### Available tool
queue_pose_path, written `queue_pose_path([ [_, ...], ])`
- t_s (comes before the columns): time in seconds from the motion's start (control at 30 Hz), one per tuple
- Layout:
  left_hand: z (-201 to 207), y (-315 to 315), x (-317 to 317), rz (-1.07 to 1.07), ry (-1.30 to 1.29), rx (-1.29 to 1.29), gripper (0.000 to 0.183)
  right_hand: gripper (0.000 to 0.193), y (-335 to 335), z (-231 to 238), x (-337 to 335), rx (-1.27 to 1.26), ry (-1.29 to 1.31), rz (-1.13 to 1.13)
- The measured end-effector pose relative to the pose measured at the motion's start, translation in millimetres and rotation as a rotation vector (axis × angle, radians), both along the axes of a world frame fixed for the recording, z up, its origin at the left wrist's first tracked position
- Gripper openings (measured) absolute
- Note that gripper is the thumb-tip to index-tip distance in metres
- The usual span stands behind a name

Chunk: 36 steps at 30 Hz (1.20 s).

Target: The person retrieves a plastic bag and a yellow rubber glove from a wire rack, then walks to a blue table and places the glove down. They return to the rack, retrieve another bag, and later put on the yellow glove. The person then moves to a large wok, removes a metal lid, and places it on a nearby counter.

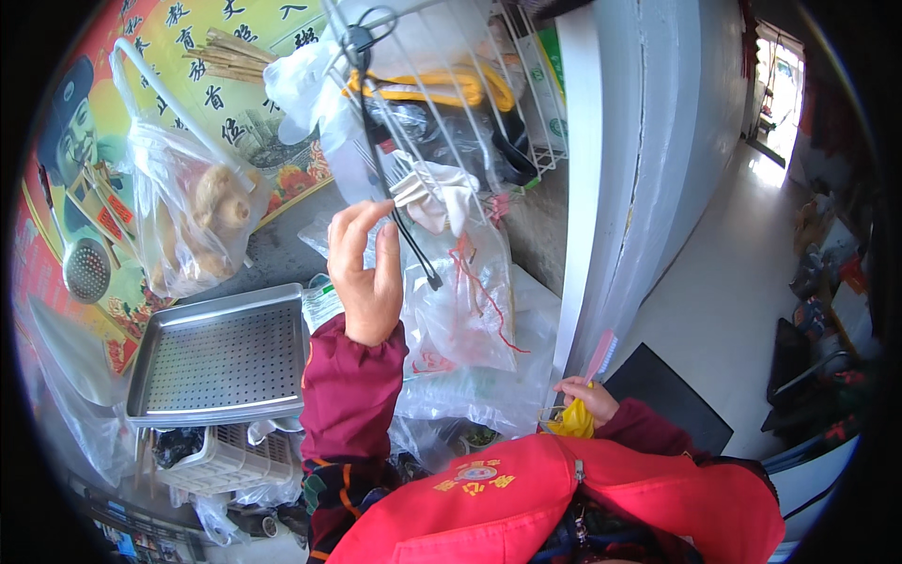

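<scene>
My left hand is raised before a wire rack, fingers bent and thumb apart from them. Its fingertips are close to a black cord and a white cloth glove hanging below the rack; whether they touch is hard to tell. Low on the right, my right hand is closed around a slim pink, flat-handled thing whose kind I cannot make out. A crumpled yellow piece hangs at the same hand. Clear plastic bags with red string hang under the glove.
A perforated metal tray rests above a white plastic basket. A bag of tan lumpy items and a skimmer hang at the left wall. Beside the rack runs a white door frame; a dark flat panel is beyond my right hand.
</scene>
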<state>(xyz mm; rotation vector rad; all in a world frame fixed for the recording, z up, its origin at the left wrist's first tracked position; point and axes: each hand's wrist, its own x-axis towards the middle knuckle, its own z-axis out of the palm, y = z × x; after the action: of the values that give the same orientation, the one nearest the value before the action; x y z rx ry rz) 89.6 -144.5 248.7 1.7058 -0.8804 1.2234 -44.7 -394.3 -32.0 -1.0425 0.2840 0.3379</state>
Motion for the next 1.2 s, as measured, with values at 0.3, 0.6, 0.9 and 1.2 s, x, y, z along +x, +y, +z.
queue_pose_path([
  [0.3,-13,24,74,-0.275,0.283,-0.226,0.030,0.016,34,35,7,-0.151,-0.044,-0.151],
  [0.6,-21,-16,79,-0.413,0.073,0.035,0.071,0.015,77,73,28,-0.204,-0.142,-0.264],
  [0.9,-34,-7,76,-0.581,0.097,0.064,0.066,0.015,118,94,38,-0.303,-0.196,-0.387],
  [1.2,-49,12,114,-0.964,0.261,-0.220,0.044,0.016,142,87,63,-0.395,-0.134,-0.406],
])
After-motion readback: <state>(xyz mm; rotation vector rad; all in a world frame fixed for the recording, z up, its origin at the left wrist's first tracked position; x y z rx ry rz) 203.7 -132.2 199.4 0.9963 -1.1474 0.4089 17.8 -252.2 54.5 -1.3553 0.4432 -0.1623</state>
